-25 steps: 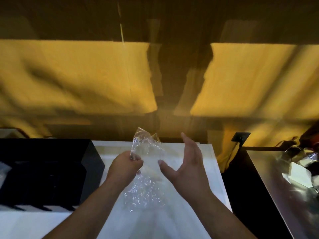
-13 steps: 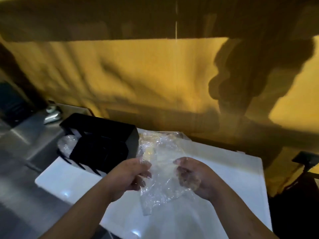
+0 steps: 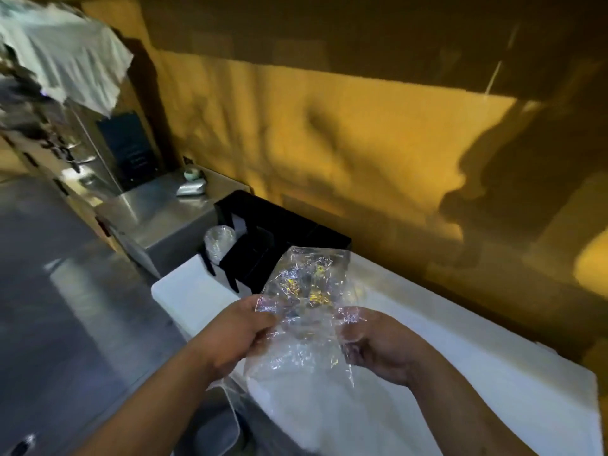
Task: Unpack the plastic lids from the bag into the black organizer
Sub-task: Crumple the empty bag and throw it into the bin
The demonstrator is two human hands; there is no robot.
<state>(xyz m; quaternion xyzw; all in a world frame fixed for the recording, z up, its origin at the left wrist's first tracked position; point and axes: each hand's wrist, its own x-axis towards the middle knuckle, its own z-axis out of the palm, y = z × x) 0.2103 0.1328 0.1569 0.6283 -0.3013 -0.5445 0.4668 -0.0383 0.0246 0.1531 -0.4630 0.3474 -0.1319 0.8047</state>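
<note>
Above table edge, left hand and right hand pinch bag.

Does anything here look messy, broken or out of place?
Nothing much. The bag is crumpled, gripped by the left hand and right hand over the table. Lids sit at the left end of the organizer; nothing looks spilled.

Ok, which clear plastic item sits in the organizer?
The rounded clear bundle at the left end of the organizer. The other, the crinkled bag, is gripped by the left hand and right hand.
</note>
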